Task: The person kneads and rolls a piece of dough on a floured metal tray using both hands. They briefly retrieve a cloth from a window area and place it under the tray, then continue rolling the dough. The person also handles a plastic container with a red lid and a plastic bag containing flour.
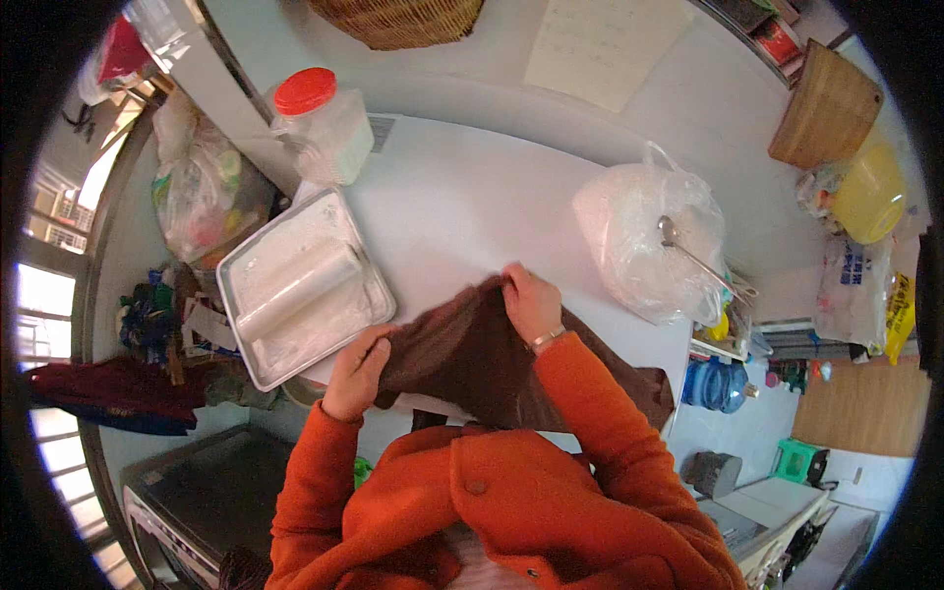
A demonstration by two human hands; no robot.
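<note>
A dark brown cloth (472, 361) is stretched between my two hands over the near edge of a white table (472, 184). My left hand (358, 372) grips its left end, close beside the near corner of a metal tray (243, 354). My right hand (532, 302) pinches the cloth's upper edge, and the rest of it trails right under my forearm. In the tray lies a roll of clear plastic film or bags (302, 287); its exact kind I cannot tell.
At the back left stands a clear plastic jar (335, 147) with a red lid. A bulging plastic bag (627, 228) sits at the right, a metal spoon (697, 258) lying on it. Blue water bottles (715, 383) are below the table's right edge. Left behind me is a black-topped appliance (214, 479).
</note>
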